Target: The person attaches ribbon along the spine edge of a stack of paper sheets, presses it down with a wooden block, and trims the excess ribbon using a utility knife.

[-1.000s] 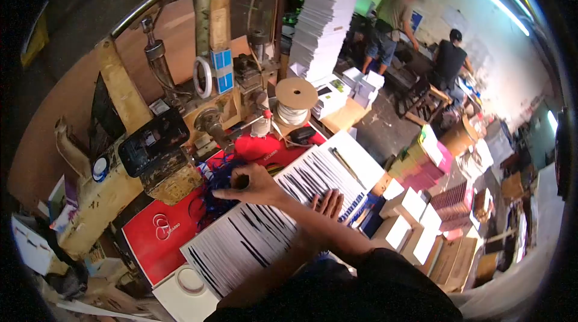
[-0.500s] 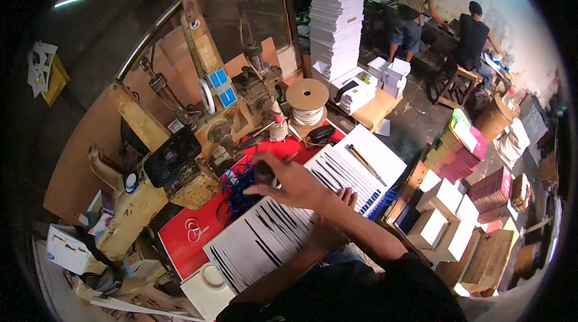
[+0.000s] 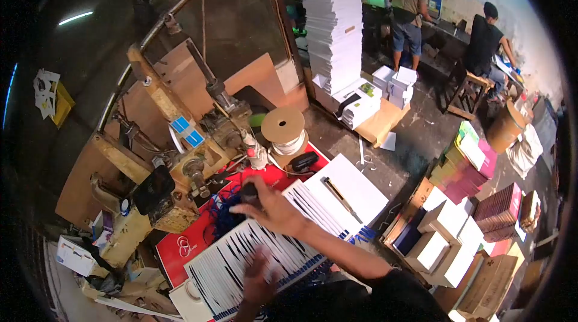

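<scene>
My right hand [image 3: 274,210] reaches over a long row of white paper book blocks [image 3: 235,262], its fingers curled around a dark rounded object [image 3: 250,194] whose kind I cannot make out. A tangle of blue ribbons [image 3: 226,213] lies just beyond it. My left hand [image 3: 260,277], smeared by motion, is over the near part of the row. Dark strips show between the blocks, and blue ends line their near edge. On a white sheet [image 3: 367,186] at the row's right end rests a slim black-and-yellow tool [image 3: 341,198].
Red board [image 3: 174,253] lies under the row. Behind stand an old metal machine [image 3: 171,201] and a cord spool [image 3: 283,126]. A tall paper stack [image 3: 332,33] rises farther back. White boxes [image 3: 442,232] are at right. Two people work at the back right.
My left hand has moved left along the row from its right part. The right hand, with the dark object, has shifted slightly left and down in view as the camera turned.
</scene>
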Available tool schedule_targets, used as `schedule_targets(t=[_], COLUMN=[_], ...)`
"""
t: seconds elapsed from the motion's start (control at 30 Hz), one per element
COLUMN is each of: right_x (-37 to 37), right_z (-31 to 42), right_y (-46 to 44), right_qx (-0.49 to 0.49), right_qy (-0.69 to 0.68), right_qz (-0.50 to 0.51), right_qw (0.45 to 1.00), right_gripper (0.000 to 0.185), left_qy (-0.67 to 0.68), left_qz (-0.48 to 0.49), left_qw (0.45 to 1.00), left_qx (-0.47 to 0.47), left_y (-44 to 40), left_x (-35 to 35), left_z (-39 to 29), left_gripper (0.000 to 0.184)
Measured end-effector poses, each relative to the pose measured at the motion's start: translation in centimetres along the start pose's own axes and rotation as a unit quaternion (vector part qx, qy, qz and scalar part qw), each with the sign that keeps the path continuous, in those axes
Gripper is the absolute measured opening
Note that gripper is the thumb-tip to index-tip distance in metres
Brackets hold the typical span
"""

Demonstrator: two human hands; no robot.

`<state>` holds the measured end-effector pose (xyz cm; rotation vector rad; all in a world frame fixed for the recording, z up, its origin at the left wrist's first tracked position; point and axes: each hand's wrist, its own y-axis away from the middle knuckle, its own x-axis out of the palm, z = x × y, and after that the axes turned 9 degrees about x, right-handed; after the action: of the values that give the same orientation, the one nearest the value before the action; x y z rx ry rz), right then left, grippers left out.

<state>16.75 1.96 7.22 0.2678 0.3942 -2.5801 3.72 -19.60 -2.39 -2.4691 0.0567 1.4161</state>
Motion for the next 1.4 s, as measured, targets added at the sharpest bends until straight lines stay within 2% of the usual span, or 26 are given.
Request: schedule_targets(t=[0.07, 0.1, 0.13, 0.2, 0.23, 0.27, 0.43, 0.5, 0.53, 0.6, 0.63, 0.7, 0.77, 0.83, 0.87, 0.93, 0.97, 1.03, 1.07, 1.13, 1.17, 1.2, 1.27, 1.33, 1.4], right_x=[-2.0, -3.7, -4.8, -6.7, -7.9, -8.9, -11.8, -10.9, -10.3, -8.1, -7.1, -7.1, -6.6, -6.8, -7.1, -7.2, -6.9, -6.1, -6.1, -6.0, -5.7, -5.3, -3.8, -1.1, 1.5], right_z=[0.8, 2.4, 2.7, 2.7, 3.1, 3.6, 3.5, 1.4, -0.7, -7.0, -10.7, -11.7, -12.2, -10.5, -10.7, -7.7, -8.3, -8.9, -9.0, -7.5, -8.6, -9.8, -6.3, 0.9, 6.5], right_y=[-0.6, -0.4, -0.6, -1.5, -2.1, -2.2, -3.1, -3.3, -3.3, -2.6, -2.4, -2.0, -3.0, -2.7, -3.1, -2.9, -2.7, -3.1, -3.4, -3.4, -3.8, -4.5, -4.3, -3.1, -2.1], right_qx=[-0.057, -0.041, -0.092, -0.084, -0.071, -0.052, -0.093, -0.14, -0.143, -0.117, -0.045, 0.084, 0.002, -0.057, -0.037, -0.015, -0.019, 0.004, 0.0, 0.01, -0.051, -0.019, -0.084, -0.082, -0.099], right_qy=[-0.097, -0.115, -0.099, -0.034, -0.039, -0.045, 0.008, -0.02, -0.018, 0.123, 0.153, 0.207, 0.184, 0.308, 0.363, 0.309, 0.311, 0.196, 0.198, 0.276, 0.285, 0.232, 0.285, 0.217, 0.179], right_qz=[-0.041, -0.041, -0.076, -0.118, -0.104, -0.093, -0.11, -0.2, -0.199, -0.177, -0.128, -0.023, -0.036, -0.078, -0.076, -0.056, -0.053, -0.058, -0.058, -0.059, -0.07, -0.038, -0.03, -0.005, 0.024], right_qw=[0.993, 0.992, 0.988, 0.989, 0.991, 0.993, 0.99, 0.969, 0.969, 0.97, 0.979, 0.974, 0.982, 0.946, 0.928, 0.949, 0.949, 0.979, 0.978, 0.959, 0.954, 0.972, 0.954, 0.973, 0.979], right_gripper=[0.058, 0.056, 0.057, 0.061, 0.062, 0.063, 0.061, 0.067, 0.067, 0.065, 0.07, 0.079, 0.08, 0.069, 0.069, 0.067, 0.067, 0.063, 0.063, 0.061, 0.062, 0.061, 0.057, 0.059, 0.06], left_qy=[-0.087, -0.121, -0.154, -0.183, -0.143, -0.205, -0.194, -0.197, -0.2, -0.195, -0.192, -0.191, -0.183, -0.184, -0.181, -0.172, -0.172, -0.172, -0.171, -0.173, -0.171, -0.16, -0.147, -0.075, -0.035], left_qz=[-0.059, -0.073, -0.086, -0.07, -0.041, -0.017, -0.039, -0.041, -0.049, -0.051, -0.049, -0.052, -0.058, -0.063, -0.063, -0.07, -0.074, -0.065, -0.07, -0.076, -0.078, -0.077, -0.05, 0.014, 0.032], left_qw=[0.989, 0.984, 0.976, 0.97, 0.973, 0.965, 0.966, 0.965, 0.964, 0.966, 0.967, 0.966, 0.967, 0.966, 0.965, 0.965, 0.964, 0.963, 0.963, 0.966, 0.967, 0.97, 0.983, 0.997, 0.996], left_qx=[-0.1, -0.111, -0.124, -0.146, -0.177, -0.16, -0.167, -0.169, -0.166, -0.163, -0.16, -0.167, -0.168, -0.168, -0.179, -0.184, -0.187, -0.197, -0.196, -0.176, -0.171, -0.168, -0.093, -0.014, 0.077], left_y=[1.0, 0.4, -0.9, -1.9, -1.1, -1.5, -1.5, -1.3, -1.6, -1.5, -1.1, -0.9, -0.8, -1.2, -1.7, -1.6, -1.4, -1.5, -1.5, -1.3, -1.1, -1.2, -0.8, -0.9, -1.1], left_x=[-0.8, -2.2, -3.7, -4.4, -2.8, -2.8, -2.6, -2.5, -2.4, -2.3, -2.3, -2.2, -2.2, -2.6, -2.9, -2.8, -2.7, -2.6, -2.5, -2.6, -2.4, -2.5, -2.5, -2.4, -1.6], left_z=[3.4, 4.0, 4.4, 5.6, 7.9, 6.9, 7.3, 7.3, 7.4, 7.6, 7.6, 7.4, 7.4, 6.9, 6.2, 6.2, 6.2, 6.4, 6.5, 6.7, 6.8, 7.0, 7.2, 5.4, 3.4], left_gripper=[0.064, 0.068, 0.071, 0.074, 0.074, 0.073, 0.074, 0.074, 0.074, 0.075, 0.075, 0.075, 0.076, 0.078, 0.077, 0.076, 0.076, 0.076, 0.076, 0.077, 0.076, 0.076, 0.073, 0.069, 0.07])
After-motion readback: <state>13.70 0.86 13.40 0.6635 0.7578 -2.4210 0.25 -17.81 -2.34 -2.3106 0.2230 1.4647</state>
